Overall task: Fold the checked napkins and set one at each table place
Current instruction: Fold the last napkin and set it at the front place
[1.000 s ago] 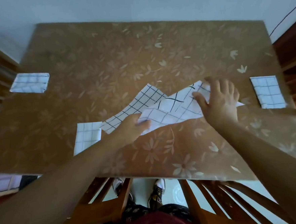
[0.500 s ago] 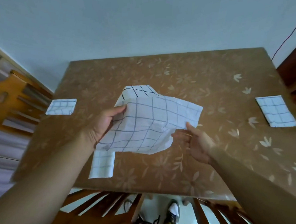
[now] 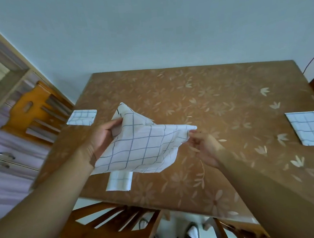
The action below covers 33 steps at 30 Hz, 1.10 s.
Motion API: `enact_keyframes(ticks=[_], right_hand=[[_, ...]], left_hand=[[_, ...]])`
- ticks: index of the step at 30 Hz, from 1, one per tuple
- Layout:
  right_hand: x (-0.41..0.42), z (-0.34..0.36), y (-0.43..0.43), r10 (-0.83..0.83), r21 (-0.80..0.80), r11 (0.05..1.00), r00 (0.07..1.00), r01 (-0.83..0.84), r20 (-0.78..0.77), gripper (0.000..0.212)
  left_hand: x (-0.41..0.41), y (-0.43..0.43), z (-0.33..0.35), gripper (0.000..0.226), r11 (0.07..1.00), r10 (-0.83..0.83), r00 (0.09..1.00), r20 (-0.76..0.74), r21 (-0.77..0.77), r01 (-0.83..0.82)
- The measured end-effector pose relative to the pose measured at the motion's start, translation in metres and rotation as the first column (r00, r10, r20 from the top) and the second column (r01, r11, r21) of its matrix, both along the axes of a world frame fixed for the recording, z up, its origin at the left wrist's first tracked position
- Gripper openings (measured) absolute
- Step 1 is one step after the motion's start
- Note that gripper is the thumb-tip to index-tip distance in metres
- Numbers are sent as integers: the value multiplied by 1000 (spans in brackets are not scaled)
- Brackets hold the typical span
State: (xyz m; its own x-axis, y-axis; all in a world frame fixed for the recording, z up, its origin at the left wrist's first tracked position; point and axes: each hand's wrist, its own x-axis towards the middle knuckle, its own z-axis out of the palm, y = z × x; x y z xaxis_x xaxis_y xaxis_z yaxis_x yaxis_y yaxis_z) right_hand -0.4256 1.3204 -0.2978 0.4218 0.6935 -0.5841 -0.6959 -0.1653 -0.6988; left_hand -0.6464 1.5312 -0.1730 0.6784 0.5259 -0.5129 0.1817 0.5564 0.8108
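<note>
Over the table, checked napkin, corners pinched by left fingers and right fingers.

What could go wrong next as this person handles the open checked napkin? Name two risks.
1. The right hand pinches only a corner tip of the open napkin, so it may slip free.
2. The open napkin hangs over a folded napkin near the front edge of the table; laying it down there could knock that one off.

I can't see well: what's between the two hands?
A checked napkin, held above the table: left hand grips one edge, right hand pinches the opposite corner. Head view shows it.
</note>
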Motion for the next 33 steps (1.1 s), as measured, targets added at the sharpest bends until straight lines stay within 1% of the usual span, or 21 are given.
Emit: enact_keyframes(ticks=[1, 3, 5, 6, 8, 10, 11, 13, 14, 15, 17, 18, 20, 22, 25, 26, 27, 28, 29, 31, 33], right_hand=[[-3, -1, 5, -39, 25, 999, 999, 39, -15, 32], [-7, -1, 12, -109, 58, 992, 993, 112, -37, 33], [-9, 2, 17, -139, 59, 989, 990, 139, -3, 22], [-10, 5, 18, -141, 56, 989, 990, 140, 16, 21], [-11, 11, 21, -141, 52, 989, 988, 138, 64, 25], [-12, 16, 23, -154, 58, 987, 979, 147, 137, 24], [-13, 19, 22, -161, 59, 987, 973, 153, 168, 18], [-16, 27, 21, -187, 45, 982, 952, 181, 244, 3], [-19, 33, 20, -199, 34, 980, 938, 198, 284, 1], [-21, 39, 19, -209, 24, 977, 921, 213, 329, 6], [-30, 51, 16, -203, -1, 974, 879, 225, 432, 25], [-35, 56, 15, -185, -19, 975, 856, 222, 483, 29], [-49, 63, 14, -141, -59, 975, 801, 214, 582, 27], [-63, 67, 13, -121, -88, 967, 732, 241, 670, 29], [-82, 73, 11, -164, -121, 916, 631, 383, 758, 29], [-87, 74, 9, -182, -121, 897, 604, 425, 776, 27], [-91, 74, 7, -191, -120, 884, 584, 452, 789, 23], [-94, 74, 5, -190, -128, 873, 569, 471, 800, 19], [-98, 74, 3, -191, -138, 858, 558, 494, 808, 15], [-106, 74, -1, -221, -133, 824, 530, 550, 819, 13], [-114, 76, -2, -259, -101, 817, 518, 568, 815, 12]], left_hand=[[-3, -1, 5, 34, 1000, -2, 1000, 13, 19, 1], [-12, 0, 11, 46, 997, 19, 999, 43, 69, -22], [-20, 2, 17, 55, 994, 36, 996, 76, 104, -44], [-24, 4, 19, 59, 989, 40, 996, 82, 136, -51], [-33, 10, 23, 64, 980, 63, 994, 85, 182, -78], [-42, 21, 18, 63, 984, 96, 993, 69, 141, -105], [-49, 32, 11, 60, 987, 120, 992, 38, 99, -123], [-62, 51, 0, 52, 991, 133, 989, -72, -4, -133], [-68, 60, -7, 47, 990, 128, 983, -134, -41, -135], [-74, 70, -16, 43, 989, 119, 975, -189, -66, -134], [-82, 87, -31, 44, 986, 102, 963, -249, -100, -130], [-85, 92, -37, 45, 985, 85, 965, -247, -126, -119], [-85, 96, -42, 45, 983, 39, 971, -234, -163, -79], [-87, 97, -45, 44, 983, -74, 979, -190, -177, 40], [-96, 101, -48, 37, 951, -279, 954, -110, -170, 258], [-99, 103, -52, 38, 941, -307, 947, -93, -176, 288], [-100, 106, -54, 34, 939, -316, 945, -88, -172, 298], [-100, 108, -58, 32, 949, -295, 951, -95, -149, 279], [-100, 110, -61, 40, 957, -276, 954, -117, -119, 263], [-96, 112, -61, 66, 957, -289, 946, -145, -44, 286], [-93, 111, -56, 80, 950, -297, 939, -171, 47, 309]])
